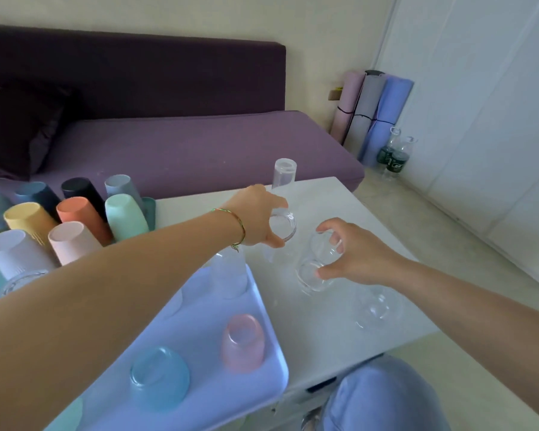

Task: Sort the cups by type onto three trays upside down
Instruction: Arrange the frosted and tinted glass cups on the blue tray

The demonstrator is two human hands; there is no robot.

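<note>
Three clear glasses on the white desk [330,200] blur into its surface, so their edges are hard to make out. The left grip [259,216] curls round one upright glass [283,227]. The right grip [352,253] pinches what seems to be a tilted glass [308,272], and a third glass [375,309] stands near it. The left forearm [122,290] hides part of the lavender tray [199,331], which holds an inverted pink cup [243,342] and blue cup [159,377]. Pastel cups [125,217] crowd a teal tray [150,209], cut off at the left.
</note>
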